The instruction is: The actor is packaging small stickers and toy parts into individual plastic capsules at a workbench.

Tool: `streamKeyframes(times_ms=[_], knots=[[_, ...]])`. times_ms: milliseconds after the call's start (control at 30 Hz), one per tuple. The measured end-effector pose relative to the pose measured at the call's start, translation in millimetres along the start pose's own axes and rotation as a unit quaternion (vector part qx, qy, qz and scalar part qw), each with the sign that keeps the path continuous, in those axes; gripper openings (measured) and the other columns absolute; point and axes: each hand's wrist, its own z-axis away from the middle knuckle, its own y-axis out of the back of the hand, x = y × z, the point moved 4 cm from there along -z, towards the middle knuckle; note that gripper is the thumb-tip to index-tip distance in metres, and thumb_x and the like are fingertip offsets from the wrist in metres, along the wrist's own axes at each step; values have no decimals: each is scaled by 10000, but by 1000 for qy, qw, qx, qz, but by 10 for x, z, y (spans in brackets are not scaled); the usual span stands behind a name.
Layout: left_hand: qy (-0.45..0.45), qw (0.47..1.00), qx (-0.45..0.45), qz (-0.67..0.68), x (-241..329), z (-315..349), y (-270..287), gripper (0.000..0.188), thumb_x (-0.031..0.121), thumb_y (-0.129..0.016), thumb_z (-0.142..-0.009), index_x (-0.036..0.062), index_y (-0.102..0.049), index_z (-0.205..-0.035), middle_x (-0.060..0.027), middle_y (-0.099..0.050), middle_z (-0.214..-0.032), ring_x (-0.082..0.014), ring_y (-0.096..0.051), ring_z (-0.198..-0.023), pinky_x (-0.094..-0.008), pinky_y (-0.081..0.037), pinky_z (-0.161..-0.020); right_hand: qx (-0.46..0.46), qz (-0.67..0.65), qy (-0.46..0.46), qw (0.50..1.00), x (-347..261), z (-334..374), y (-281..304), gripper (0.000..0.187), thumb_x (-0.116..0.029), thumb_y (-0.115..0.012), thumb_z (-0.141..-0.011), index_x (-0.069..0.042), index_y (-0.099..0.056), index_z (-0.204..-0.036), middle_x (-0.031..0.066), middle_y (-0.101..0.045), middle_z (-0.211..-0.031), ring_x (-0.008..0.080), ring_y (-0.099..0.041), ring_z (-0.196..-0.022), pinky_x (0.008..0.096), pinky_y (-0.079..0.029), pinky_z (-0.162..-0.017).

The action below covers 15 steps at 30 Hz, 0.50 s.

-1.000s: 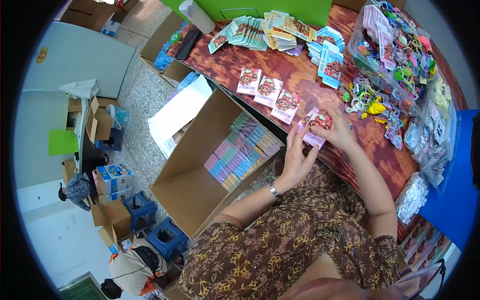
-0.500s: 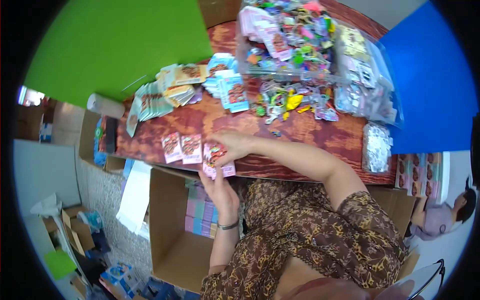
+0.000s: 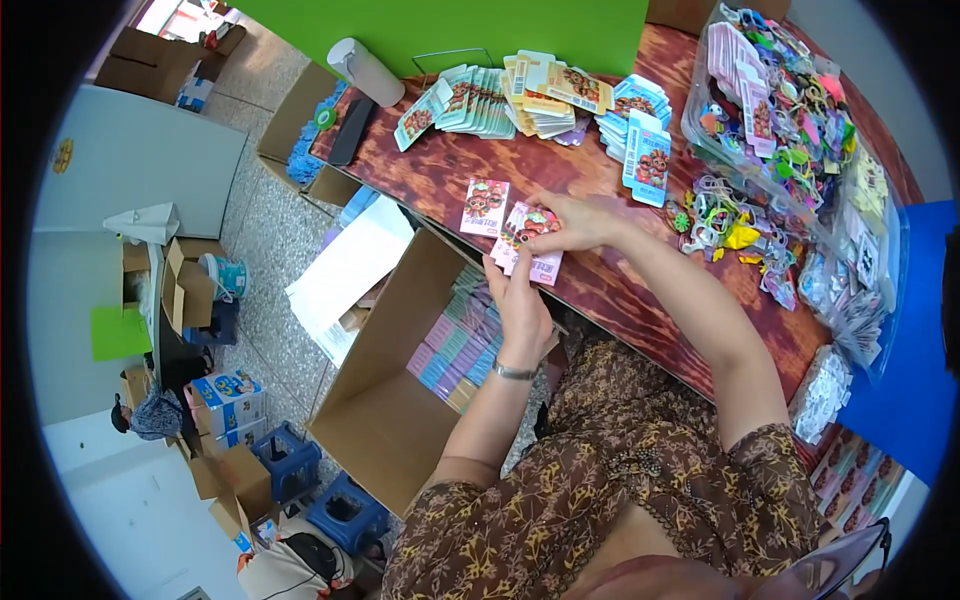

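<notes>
At the front edge of the red-brown table, several flat pink picture boxes [image 3: 545, 268] overlap in a loose fan between my hands. My right hand [image 3: 575, 222] grips them from above and the right, its fingers curled over the printed faces. From below, my left hand [image 3: 520, 312] pinches their near left edge. Just left of them, one more pink picture box [image 3: 485, 206] lies flat, face up, touched by neither hand. The fingers partly hide the held boxes, so I cannot tell exactly how they are stacked.
Fanned green [image 3: 480, 103], yellow [image 3: 550, 92] and blue boxes [image 3: 645, 158] line the back of the table. A clear tray of small colourful trinkets [image 3: 790, 130] stands at right. Below the left edge, an open carton [image 3: 355, 450] holds pastel packs. A phone [image 3: 351, 131] lies beside a white cylinder [image 3: 366, 72].
The view has swung, shifting everything in it. Of two pink boxes lying apart on the table, one remains; the other now appears to be with those in my hands.
</notes>
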Motion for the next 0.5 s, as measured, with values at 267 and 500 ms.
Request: streamKeyframes(times_ms=[267, 500], knots=[[-29, 991, -118, -53, 410, -621, -73, 444, 292, -524, -1031, 5, -524, -1370, -129, -595, -1341, -283, -576, -1234, -463, -458, -1065, 78, 12, 125, 989, -486, -764, 40, 703, -595, -821, -694, -92, -701, -1171, 157, -742, -1075, 310, -714, -992, 422, -565, -877], [28, 997, -2, -72, 414, -974, 250, 661, 524, -581, -974, 178, -402, -1508, -70, -425, -1521, -275, -394, -1395, -563, -279, -1129, 22, -29, 31, 999, -393, -1222, -111, 907, -714, -761, -634, -54, -667, -1249, 201, -705, -1178, 352, -680, -1079, 405, -539, -927]])
